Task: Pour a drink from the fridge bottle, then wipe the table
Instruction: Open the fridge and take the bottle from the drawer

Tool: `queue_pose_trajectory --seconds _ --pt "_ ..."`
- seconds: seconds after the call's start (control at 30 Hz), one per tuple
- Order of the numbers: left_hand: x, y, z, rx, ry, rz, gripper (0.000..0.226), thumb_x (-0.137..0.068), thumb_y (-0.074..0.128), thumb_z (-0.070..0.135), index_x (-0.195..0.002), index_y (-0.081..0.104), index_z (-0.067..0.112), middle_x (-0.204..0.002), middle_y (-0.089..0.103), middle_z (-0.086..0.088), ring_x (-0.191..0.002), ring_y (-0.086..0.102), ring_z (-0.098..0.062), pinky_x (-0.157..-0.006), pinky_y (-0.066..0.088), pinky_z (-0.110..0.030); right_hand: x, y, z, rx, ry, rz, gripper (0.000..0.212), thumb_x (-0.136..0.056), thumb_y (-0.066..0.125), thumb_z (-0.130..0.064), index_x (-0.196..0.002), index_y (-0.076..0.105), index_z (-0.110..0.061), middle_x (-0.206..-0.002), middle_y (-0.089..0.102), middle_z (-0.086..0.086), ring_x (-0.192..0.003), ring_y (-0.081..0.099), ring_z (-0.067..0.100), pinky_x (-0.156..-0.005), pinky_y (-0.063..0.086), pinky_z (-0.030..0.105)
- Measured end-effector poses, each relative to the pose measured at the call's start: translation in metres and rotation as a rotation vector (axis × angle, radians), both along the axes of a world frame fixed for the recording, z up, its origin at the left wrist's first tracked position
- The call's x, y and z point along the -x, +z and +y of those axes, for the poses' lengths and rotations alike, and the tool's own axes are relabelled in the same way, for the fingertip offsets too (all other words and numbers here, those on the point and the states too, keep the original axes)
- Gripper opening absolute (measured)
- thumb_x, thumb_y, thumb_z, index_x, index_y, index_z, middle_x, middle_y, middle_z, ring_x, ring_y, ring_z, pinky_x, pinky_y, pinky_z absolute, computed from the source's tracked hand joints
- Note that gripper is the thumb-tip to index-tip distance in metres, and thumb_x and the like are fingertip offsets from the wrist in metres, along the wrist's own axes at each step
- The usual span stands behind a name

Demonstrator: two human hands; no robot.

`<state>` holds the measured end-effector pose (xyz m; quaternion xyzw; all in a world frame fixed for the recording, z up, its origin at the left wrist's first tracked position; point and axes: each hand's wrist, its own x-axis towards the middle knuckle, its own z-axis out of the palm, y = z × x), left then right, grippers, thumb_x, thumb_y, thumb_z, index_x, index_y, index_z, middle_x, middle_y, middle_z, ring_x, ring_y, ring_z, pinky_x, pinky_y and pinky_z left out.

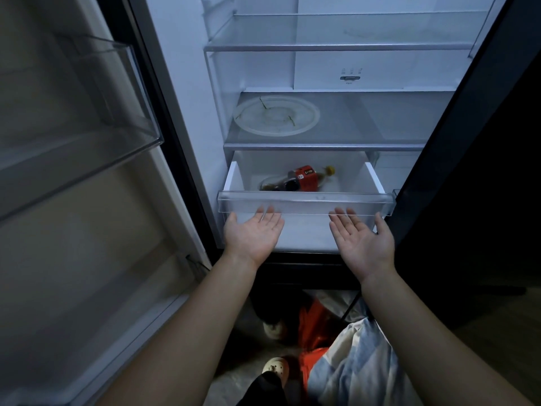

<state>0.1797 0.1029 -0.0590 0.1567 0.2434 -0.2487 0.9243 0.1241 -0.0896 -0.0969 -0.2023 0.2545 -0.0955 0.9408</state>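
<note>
Fridge door wide open, and both hands are down at the drawer (304, 202). The left hand (254, 234) and right hand (363, 240) are palm up, flat and fully spread, holding nothing, fingertips tucked just under the drawer's clear front lip. The drawer stands part way out. There's the bottle (298, 179), lying on its side inside it, red label up, yellow cap pointing to the back right, dark drink in it.

The step in hand looks like drawing the drawer out far enough to reach in. To do it well: hook the fingers evenly under the lip, one hand either side as they are now, and pull straight and level so the drawer doesn't skew on its runners. Go gently, because a round bottle lying flat will likely roll or slide with a jerk. Once the gap is wide enough, one hand can steady the front while the other takes the bottle round its middle. A plate (276, 115) sits on the shelf above, clear of the action.
</note>
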Motion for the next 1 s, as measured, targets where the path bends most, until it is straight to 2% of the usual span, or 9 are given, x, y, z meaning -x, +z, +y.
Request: queue_pose_trajectory --seconds 0.33,0.47,0.5,0.57,0.6,0.67,0.87,1.0 --pt "0.023 -0.002 0.002 0.026 -0.026 0.005 0.063 -0.099 0.025 0.049 -0.131 0.042 -0.003 -0.142 0.041 -0.021 -0.14 0.025 -0.035 -0.116 0.018 -0.043 0.02 -0.005 -0.004 -0.006 0.017 -0.03 0.054 -0.096 0.039 -0.043 -0.128 0.048 0.0 -0.126 0.057 0.02 -0.124 0.05 0.034 -0.109 0.036 0.041" --pt "0.028 -0.004 0.004 0.014 -0.031 0.006 0.062 -0.099 0.025 0.049 -0.128 0.043 -0.003 -0.141 0.042 -0.021 -0.14 0.026 -0.035 -0.115 0.019 -0.043 0.026 -0.009 -0.005 -0.004 0.045 -0.044 0.053 -0.093 0.047 -0.041 -0.128 0.049 -0.001 -0.128 0.057 0.02 -0.123 0.052 0.033 -0.105 0.039 0.041" --pt "0.029 -0.004 0.004 0.01 -0.03 0.004 0.063 -0.099 0.025 0.049 -0.13 0.042 -0.003 -0.142 0.041 -0.021 -0.14 0.026 -0.035 -0.115 0.019 -0.043 0.027 -0.008 -0.004 0.007 0.059 -0.05 0.057 -0.086 0.056 -0.039 -0.127 0.05 -0.001 -0.128 0.057 0.02 -0.122 0.052 0.033 -0.104 0.041 0.041" --pt "0.03 -0.004 0.006 0.009 -0.024 0.0 0.063 -0.099 0.026 0.049 -0.13 0.042 -0.002 -0.141 0.042 -0.021 -0.139 0.027 -0.035 -0.115 0.019 -0.043 0.029 -0.007 -0.003 0.034 0.092 -0.074 0.084 -0.056 0.081 -0.036 -0.125 0.051 0.0 -0.126 0.06 0.021 -0.119 0.055 0.033 -0.1 0.043 0.042" --pt "0.03 -0.003 0.008 0.009 -0.017 0.002 0.061 -0.099 0.026 0.049 -0.129 0.043 -0.002 -0.141 0.042 -0.02 -0.139 0.027 -0.035 -0.115 0.019 -0.043 0.03 -0.008 -0.003 0.046 0.112 -0.084 0.096 -0.042 0.088 -0.034 -0.125 0.051 0.0 -0.124 0.061 0.021 -0.118 0.056 0.033 -0.1 0.044 0.042" --pt "0.03 -0.004 0.01 0.01 -0.007 0.004 0.06 -0.099 0.026 0.048 -0.127 0.043 -0.002 -0.141 0.042 -0.02 -0.139 0.028 -0.035 -0.115 0.02 -0.043 0.032 -0.012 -0.002 0.063 0.131 -0.107 0.106 -0.031 0.092 -0.033 -0.124 0.052 -0.001 -0.122 0.062 0.02 -0.118 0.057 0.033 -0.103 0.042 0.042" --pt "0.032 -0.009 0.009 -0.006 0.005 -0.012 0.06 -0.099 0.026 0.046 -0.136 0.041 0.001 -0.143 0.042 -0.017 -0.139 0.029 -0.032 -0.113 0.021 -0.043 0.033 -0.015 -0.001 0.041 0.134 -0.144 0.107 -0.032 0.092 -0.034 -0.125 0.051 -0.001 -0.123 0.062 0.02 -0.118 0.057 0.033 -0.104 0.042 0.042" --pt "0.034 -0.013 0.006 -0.039 -0.001 -0.023 0.056 -0.1 0.024 0.044 -0.133 0.045 0.004 -0.143 0.044 -0.014 -0.139 0.031 -0.031 -0.112 0.022 -0.043 0.034 -0.014 -0.001 0.032 0.138 -0.146 0.102 -0.038 0.09 -0.036 -0.125 0.051 -0.001 -0.124 0.061 0.02 -0.115 0.059 0.032 -0.098 0.046 0.045"
